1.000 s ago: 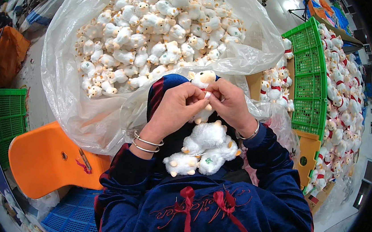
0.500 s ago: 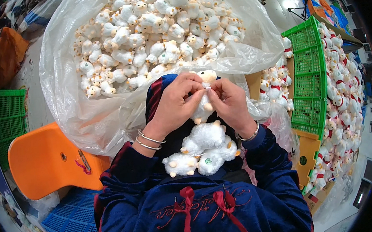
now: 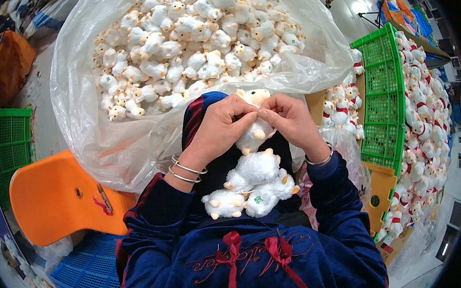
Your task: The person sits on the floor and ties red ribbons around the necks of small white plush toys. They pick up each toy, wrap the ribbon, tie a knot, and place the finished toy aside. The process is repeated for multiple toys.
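Note:
A small white plush animal (image 3: 253,136) with a cream face and feet is upright over my lap, its head toward the far side. My left hand (image 3: 220,124) is closed at the toy's neck, thumb and forefinger pinched. From the other side my right hand (image 3: 295,121) pinches at the same spot, the fingertips of both hands nearly touching. Anything fine between the fingertips is too small to make out. Below, on my lap, lies a little heap of similar white plush animals (image 3: 253,170); one bears a green mark.
A large clear plastic bag (image 3: 79,103) full of white plush animals spreads ahead. To the right stands a green crate (image 3: 382,96), beside many plush animals with red neckbands (image 3: 427,136). At left are an orange chair (image 3: 50,200) with a small tool on it and a blue crate (image 3: 90,271).
My right hand has shifted slightly right and turned a little at the toy's neck. The toy's head tips somewhat to the right. The heap on my lap looks unchanged.

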Tool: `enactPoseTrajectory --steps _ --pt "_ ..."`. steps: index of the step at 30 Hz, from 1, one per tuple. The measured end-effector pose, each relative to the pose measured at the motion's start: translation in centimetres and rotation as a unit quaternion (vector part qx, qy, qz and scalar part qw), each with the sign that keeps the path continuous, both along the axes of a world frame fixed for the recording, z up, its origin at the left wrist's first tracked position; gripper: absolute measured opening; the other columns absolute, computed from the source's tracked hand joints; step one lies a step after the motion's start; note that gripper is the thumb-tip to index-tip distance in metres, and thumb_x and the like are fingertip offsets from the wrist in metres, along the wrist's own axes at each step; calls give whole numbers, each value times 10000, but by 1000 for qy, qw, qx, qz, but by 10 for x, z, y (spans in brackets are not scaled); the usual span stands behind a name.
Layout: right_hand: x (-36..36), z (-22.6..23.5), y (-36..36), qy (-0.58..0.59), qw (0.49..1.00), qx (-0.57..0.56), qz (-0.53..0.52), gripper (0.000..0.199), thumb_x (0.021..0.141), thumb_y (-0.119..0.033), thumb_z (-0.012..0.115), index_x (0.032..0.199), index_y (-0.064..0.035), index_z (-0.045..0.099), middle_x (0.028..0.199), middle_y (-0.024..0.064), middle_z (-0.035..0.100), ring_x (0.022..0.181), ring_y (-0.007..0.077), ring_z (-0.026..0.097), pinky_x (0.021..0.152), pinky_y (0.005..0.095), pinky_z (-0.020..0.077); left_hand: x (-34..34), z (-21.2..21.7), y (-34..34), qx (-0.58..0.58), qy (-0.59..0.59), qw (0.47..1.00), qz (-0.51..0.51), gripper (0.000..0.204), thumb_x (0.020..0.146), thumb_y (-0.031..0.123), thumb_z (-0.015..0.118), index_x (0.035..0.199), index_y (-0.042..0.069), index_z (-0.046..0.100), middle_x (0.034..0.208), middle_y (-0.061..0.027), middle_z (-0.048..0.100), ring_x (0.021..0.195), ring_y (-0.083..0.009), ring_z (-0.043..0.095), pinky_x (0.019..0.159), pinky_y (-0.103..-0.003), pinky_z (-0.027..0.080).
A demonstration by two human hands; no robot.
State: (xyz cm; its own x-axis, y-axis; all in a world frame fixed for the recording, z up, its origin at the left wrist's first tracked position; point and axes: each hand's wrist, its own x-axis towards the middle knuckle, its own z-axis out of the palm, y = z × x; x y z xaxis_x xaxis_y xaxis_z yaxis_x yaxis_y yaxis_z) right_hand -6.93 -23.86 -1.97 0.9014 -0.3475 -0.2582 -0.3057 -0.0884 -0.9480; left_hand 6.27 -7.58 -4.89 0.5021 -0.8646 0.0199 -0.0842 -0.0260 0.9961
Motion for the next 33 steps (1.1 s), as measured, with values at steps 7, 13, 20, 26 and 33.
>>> enactPoseTrajectory --steps 7,13,20,26,33 --pt "-2 -2 -7 8 1000 12 23 176 1037 -152 631 1005 20 655 856 -17 638 764 49 577 652 233 491 -4 4 -2 43 -7 999 18 141 946 109 732 1024 -6 759 900 -28 674 794 -88 610 714 -239 490" --pt "-4 -1 -11 -15 999 -23 28 193 1052 -151 583 1001 11 673 808 -5 635 735 58 567 647 246 478 -15 10 -7 43 79 995 50 198 940 145 758 1070 -4 770 911 -28 700 795 -88 617 718 -238 490" --pt "-9 -4 -16 -19 999 -38 16 206 1058 -148 565 996 14 674 785 -4 634 712 61 561 641 244 470 -22 9 -11 39 23 997 63 204 958 169 736 1098 30 787 885 -55 710 804 -108 626 729 -255 493" --pt "-11 0 -16 -29 999 -29 1 177 1046 -131 592 992 21 667 786 -4 638 714 58 557 632 240 465 -27 3 -15 1 -67 994 91 179 936 187 728 1026 49 798 860 -101 716 791 -248 667 751 -359 513" --pt "-10 3 -14 -29 997 -76 4 166 1035 -126 608 999 25 665 785 4 649 718 62 568 634 245 470 -26 5 -18 27 -128 988 83 171 939 164 731 1061 66 801 822 -98 718 752 -185 622 747 -309 482"
